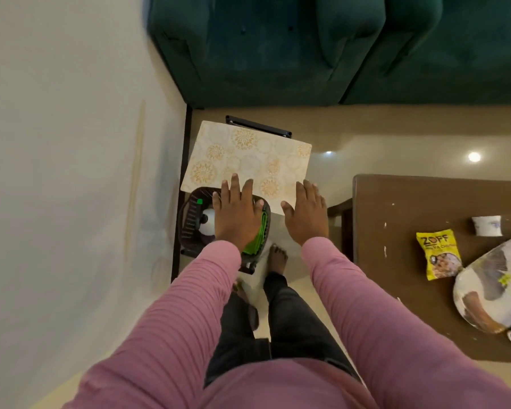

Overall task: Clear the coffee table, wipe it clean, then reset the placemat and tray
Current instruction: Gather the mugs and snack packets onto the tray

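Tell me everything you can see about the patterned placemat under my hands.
The cream rectangular placemat with gold flower medallions looks thin, stiff and flat. It lies level above the glossy beige floor, beside the brown wooden coffee table, its near edge over a dark slatted basket. The left hand and right hand rest straight fingers on that edge. What supports it underneath is hidden.

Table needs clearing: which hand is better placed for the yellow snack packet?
Probably the right hand: it is nearer the coffee table and snack packet; the left hand hangs above the basket.
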Demonstrator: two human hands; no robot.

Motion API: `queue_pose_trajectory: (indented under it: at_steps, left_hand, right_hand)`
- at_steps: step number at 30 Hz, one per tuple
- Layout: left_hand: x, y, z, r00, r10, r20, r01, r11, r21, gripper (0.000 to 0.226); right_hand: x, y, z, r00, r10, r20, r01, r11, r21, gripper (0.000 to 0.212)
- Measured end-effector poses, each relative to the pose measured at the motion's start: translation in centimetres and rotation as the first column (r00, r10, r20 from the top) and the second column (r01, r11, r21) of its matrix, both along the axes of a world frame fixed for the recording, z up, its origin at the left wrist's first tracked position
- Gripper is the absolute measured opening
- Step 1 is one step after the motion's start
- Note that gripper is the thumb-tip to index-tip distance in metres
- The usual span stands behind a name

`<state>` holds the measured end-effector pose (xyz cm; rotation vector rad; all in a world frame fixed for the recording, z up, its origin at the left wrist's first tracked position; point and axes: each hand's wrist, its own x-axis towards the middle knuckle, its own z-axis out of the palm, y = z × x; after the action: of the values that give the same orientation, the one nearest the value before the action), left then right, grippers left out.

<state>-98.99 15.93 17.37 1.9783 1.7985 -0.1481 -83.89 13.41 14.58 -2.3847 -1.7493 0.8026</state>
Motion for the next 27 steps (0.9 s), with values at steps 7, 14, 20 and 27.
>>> queue_pose_trajectory:
  at_steps: [7,14,20,27]
  left_hand:
    - [-1.4,-6.7,2.4,0.999,-0.050,-0.015,0.051,0.996,0.068,0.056]
    - [-0.4,-13.7,2.8,0.992,-0.123,0.020,0.120,0.987,0.103,0.057]
    - [1.9,-19.3,3.4,0.982,-0.188,0.004,0.187,0.976,0.116,0.059]
    - [8.4,-25.0,4.7,0.954,-0.299,-0.034,0.301,0.943,0.144,0.058]
  right_hand:
    - [-0.1,-6.5,3.4,0.999,0.014,0.038,-0.017,0.996,0.084,0.061]
    - [0.1,-14.2,5.3,0.995,-0.005,0.095,-0.008,0.991,0.137,0.063]
    - [2.6,-20.5,6.7,0.990,-0.067,0.121,0.046,0.985,0.168,0.061]
    - [8.8,-27.5,8.0,0.983,-0.145,0.110,0.120,0.971,0.205,0.061]
